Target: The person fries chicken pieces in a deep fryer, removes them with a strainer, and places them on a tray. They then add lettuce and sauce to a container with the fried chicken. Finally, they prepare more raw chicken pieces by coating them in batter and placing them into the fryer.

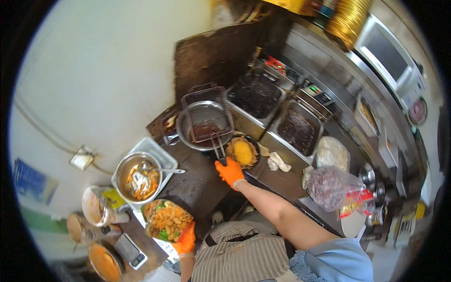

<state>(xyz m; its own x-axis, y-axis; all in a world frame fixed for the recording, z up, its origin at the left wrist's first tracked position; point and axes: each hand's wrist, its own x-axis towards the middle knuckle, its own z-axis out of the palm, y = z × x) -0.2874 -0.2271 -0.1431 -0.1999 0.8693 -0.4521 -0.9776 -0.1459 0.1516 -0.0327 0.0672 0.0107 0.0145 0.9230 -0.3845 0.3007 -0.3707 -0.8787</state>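
My right hand (230,172), in an orange glove, grips the dark handle of a wire fry basket (208,112). The basket lies over a round steel bowl (184,135) with dark liquid or residue at its bottom. My left hand (186,241), gloved in orange too, holds a takeaway-type bowl (149,230) by its side. Fried pieces (171,218) with orange shreds or seasoning fill it, and green leaves show at its edges. Just beyond my right hand sits a dark round container (258,149) of brown crumbs topped with orange powder (243,151).
Two deep fryer wells (256,95) (296,132) with dark oil stand at the back right. A steel mixing bowl (121,178) with a spoon, a digital scale (131,251) and a tub (92,206) are at left. Plastic bags (333,188) lie at right; crumpled cloth (278,162) lies before the fryers.
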